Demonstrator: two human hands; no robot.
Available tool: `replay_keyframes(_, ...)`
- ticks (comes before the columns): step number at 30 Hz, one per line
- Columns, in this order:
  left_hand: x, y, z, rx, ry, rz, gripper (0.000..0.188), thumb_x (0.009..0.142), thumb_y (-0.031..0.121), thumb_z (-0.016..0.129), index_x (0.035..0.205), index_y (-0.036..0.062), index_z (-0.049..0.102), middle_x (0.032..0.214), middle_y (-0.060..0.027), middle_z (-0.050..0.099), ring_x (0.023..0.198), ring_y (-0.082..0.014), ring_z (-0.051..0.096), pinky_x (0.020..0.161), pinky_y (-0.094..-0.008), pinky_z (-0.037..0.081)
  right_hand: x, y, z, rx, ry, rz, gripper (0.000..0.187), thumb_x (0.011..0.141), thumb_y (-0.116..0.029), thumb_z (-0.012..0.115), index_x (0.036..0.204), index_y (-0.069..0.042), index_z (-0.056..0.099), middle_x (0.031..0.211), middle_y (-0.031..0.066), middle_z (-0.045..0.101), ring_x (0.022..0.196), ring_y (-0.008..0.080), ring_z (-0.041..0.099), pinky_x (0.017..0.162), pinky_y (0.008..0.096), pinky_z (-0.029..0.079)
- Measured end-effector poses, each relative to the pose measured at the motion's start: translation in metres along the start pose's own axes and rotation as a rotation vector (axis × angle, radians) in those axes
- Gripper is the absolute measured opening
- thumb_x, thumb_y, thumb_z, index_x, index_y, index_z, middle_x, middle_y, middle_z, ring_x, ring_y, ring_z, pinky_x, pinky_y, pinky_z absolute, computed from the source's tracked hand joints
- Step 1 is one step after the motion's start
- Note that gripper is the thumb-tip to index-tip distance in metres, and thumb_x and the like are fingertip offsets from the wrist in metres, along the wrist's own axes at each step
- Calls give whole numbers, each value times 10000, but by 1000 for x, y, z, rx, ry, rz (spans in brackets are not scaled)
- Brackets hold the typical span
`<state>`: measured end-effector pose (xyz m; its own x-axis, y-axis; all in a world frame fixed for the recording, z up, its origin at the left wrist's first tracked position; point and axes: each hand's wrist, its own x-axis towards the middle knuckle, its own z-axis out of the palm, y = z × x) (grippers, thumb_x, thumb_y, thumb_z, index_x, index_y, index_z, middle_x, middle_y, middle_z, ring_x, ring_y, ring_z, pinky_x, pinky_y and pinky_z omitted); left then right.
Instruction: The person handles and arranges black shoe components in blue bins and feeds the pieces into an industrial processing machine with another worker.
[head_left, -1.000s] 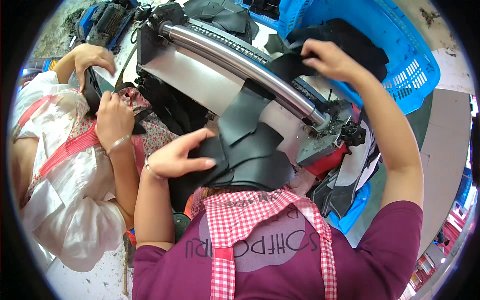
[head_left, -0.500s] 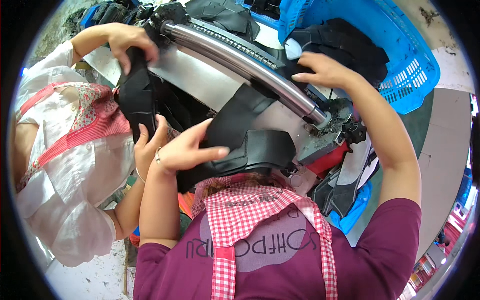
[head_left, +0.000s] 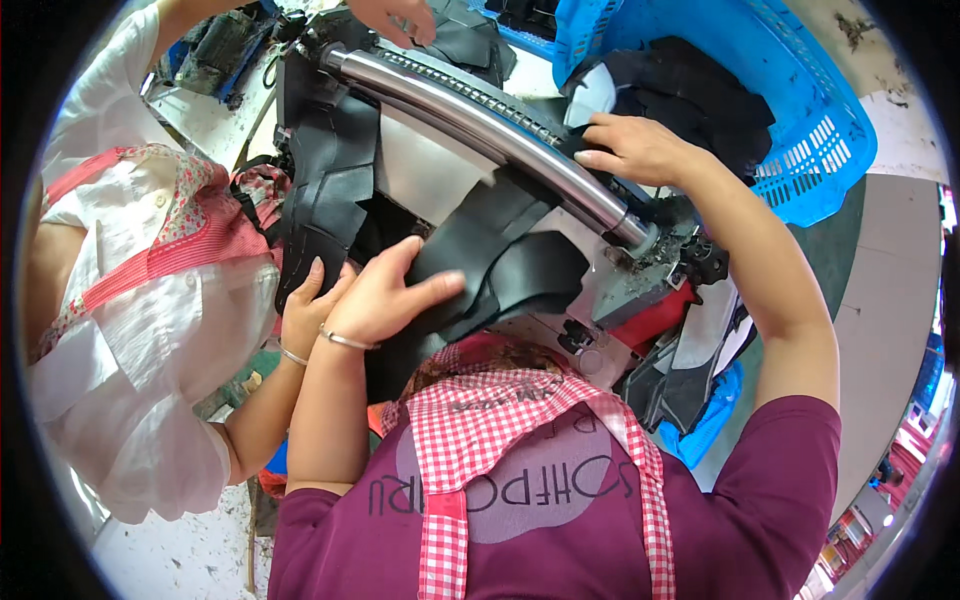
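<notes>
My left hand (head_left: pixel 385 295) rests against the left side of a stack of black sheet pieces (head_left: pixel 500 270), thumb stretched over the top and index finger spread away. The stack's far end lies at a shiny metal roller (head_left: pixel 480 135) on a machine. My right hand (head_left: pixel 635 148) hovers by the roller's far side near its right end. Its fingers are bent with the thumb slightly apart, and nothing shows between them. Close to those fingertips is a pale grey piece (head_left: pixel 592 95) beside black pieces in a blue basket.
At the left, a co-worker in a white shirt (head_left: pixel 140 400) has one hand on other black pieces (head_left: pixel 325 190) and the other beyond the roller. The blue basket (head_left: pixel 840 130) stands far right. Black scraps (head_left: pixel 215 55) lie far left. A grey-and-black piece (head_left: pixel 690 360) hangs near my right side.
The co-worker's black pieces have moved right onto the machine's left side, and their far hand has gone beyond the roller. My right hand has lowered slightly, fingers closer together. The stack's upper flap has shifted.
</notes>
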<state>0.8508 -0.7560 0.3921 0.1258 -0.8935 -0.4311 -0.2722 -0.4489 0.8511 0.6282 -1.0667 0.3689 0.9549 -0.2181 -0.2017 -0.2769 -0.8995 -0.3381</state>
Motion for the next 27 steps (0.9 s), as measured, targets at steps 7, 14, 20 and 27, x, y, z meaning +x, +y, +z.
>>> replay_keyframes(7,-18,-8,0,120,-51,88,332,839,196,720,1039,8,533,721,-79,543,653,-117,504,561,-319,383,-6,28,-83,402,563,17,237,821,-124,680,1021,-17,611,921,75,620,869,152,592,788,296,479)
replay_keyframes(14,4,17,0,367,75,-12,476,844,401,704,869,-45,542,705,-185,569,659,-212,555,608,-377,438,-1,2,-7,17,50,71,319,912,-276,591,1094,-18,634,1071,133,611,974,345,600,860,389,489)
replay_keyframes(20,-28,5,-9,-31,-101,8,354,805,215,780,968,-10,559,838,-36,581,811,-111,562,729,-282,465,-12,19,-58,370,350,108,292,842,-237,696,963,12,604,889,54,627,869,145,586,785,295,483)
replay_keyframes(27,21,3,0,283,42,30,372,799,250,754,991,-18,583,930,-168,664,856,-265,648,749,-355,500,6,3,-54,-198,592,-102,259,804,-15,602,1048,-96,623,1027,67,642,804,273,668,739,359,546)
